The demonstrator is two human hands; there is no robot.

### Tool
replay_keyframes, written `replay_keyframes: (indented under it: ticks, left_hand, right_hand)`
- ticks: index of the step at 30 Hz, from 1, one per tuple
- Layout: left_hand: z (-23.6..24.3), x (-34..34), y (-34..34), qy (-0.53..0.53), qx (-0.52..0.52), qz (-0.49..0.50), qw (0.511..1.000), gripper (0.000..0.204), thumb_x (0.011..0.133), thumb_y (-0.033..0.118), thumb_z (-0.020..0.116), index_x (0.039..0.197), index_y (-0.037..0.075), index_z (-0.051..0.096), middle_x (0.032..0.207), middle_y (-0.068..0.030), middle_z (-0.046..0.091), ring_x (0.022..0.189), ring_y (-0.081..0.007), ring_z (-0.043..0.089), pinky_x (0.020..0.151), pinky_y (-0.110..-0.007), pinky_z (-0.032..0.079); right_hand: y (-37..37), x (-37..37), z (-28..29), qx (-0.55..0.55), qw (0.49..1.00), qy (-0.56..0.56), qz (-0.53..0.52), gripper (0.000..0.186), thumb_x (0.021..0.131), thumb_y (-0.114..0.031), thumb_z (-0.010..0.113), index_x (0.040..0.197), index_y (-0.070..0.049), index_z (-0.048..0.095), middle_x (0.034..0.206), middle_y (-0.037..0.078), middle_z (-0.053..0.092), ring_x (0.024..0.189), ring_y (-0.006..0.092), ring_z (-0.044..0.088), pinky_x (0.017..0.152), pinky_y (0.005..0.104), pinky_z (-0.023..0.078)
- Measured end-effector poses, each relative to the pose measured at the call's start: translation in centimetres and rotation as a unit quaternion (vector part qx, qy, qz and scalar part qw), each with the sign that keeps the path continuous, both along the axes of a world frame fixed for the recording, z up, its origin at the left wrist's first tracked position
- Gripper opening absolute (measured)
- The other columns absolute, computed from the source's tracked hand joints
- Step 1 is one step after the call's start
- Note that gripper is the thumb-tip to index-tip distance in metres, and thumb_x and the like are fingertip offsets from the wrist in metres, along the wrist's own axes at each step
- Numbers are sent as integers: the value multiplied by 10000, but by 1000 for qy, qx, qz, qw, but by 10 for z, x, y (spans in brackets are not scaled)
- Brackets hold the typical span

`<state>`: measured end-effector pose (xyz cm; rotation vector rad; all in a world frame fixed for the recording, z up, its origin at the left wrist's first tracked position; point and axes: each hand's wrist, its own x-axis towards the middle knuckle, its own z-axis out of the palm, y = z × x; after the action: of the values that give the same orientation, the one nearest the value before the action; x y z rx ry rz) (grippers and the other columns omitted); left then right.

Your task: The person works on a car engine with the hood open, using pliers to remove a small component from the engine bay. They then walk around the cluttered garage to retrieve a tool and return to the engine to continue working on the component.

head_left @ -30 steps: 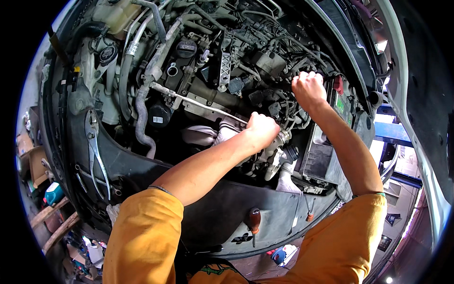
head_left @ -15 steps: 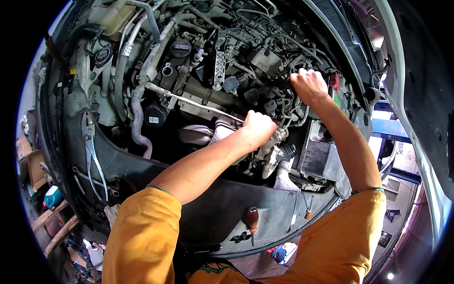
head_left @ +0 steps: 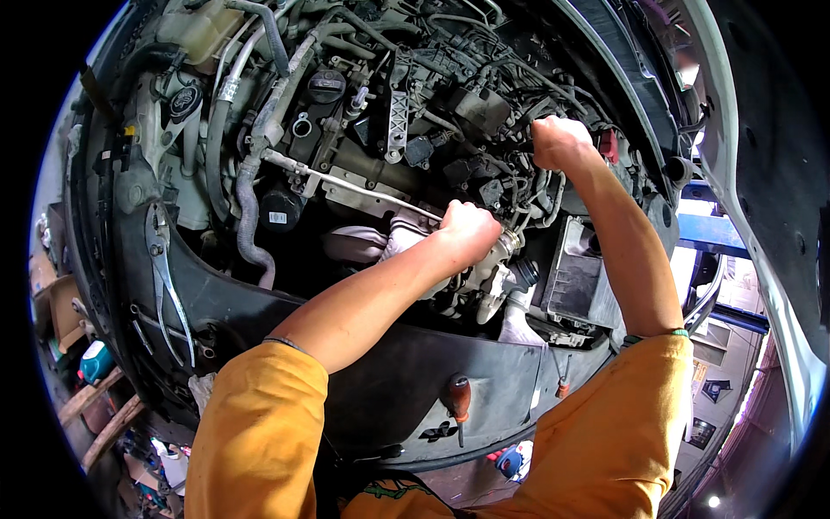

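My left hand (head_left: 471, 233) is closed over the middle of the open engine bay, by the end of a thin metal pipe (head_left: 372, 195) and next to a round metal fitting (head_left: 510, 242). Its fingers are turned away, so what they grip is hidden. Farther back and to the right, my right hand (head_left: 562, 143) makes a fist among dark hoses and wiring, just left of a red cap (head_left: 609, 145). Whatever it holds is covered by the hand. Below my left hand a pale heat shield (head_left: 405, 233) shows in part.
A screwdriver with an orange-brown handle (head_left: 459, 396) rests on the front panel (head_left: 389, 381). Large pliers (head_left: 164, 277) and a small wrench (head_left: 141, 330) lie at the left. A black box (head_left: 577, 281) sits at the right, under the raised hood (head_left: 778, 216).
My right fist has turned a little and its forearm has swung slightly left. My left hand stays in nearly the same place.
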<state>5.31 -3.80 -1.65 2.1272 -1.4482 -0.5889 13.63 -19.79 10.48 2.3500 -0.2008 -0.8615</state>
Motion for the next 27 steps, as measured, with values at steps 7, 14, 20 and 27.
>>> replay_keyframes:
  ticks: [7, 14, 20, 27]
  left_hand:
    - [-6, -2, -8, 47, -32, 29, 998, 174, 805, 174, 623, 902, 52, 701, 904, -165, 687, 890, -327, 667, 749, -448, 504]
    - [-29, 29, -90, 690, -159, 279, 648, 519, 961, 412, 557, 1158, -68, 536, 987, -226, 671, 792, -311, 705, 679, -377, 577]
    - [-58, 28, -138, 828, -332, 291, 346, 308, 1001, 318, 512, 1007, 11, 500, 969, -195, 659, 818, -322, 692, 689, -385, 584]
    - [-53, 26, -146, 863, -314, 315, 238, 239, 984, 236, 535, 964, -1, 510, 849, -148, 627, 778, -299, 670, 675, -398, 593]
  right_hand:
    - [-19, 3, -2, 9, 1000, 6, 26, 195, 757, -156, 647, 906, -70, 739, 948, 133, 726, 893, 287, 711, 770, 366, 570]
    - [-14, 3, -1, 15, 999, 3, 37, 185, 741, -157, 645, 870, -62, 736, 921, 147, 725, 861, 298, 715, 752, 374, 574]
    - [-24, -2, -1, 42, 998, -25, 50, 199, 759, -157, 622, 902, -75, 734, 929, 153, 716, 862, 310, 709, 761, 393, 573]
    - [-41, -1, -5, 40, 998, 10, 55, 301, 738, -103, 600, 1013, -117, 721, 930, 172, 702, 894, 338, 689, 752, 420, 565]
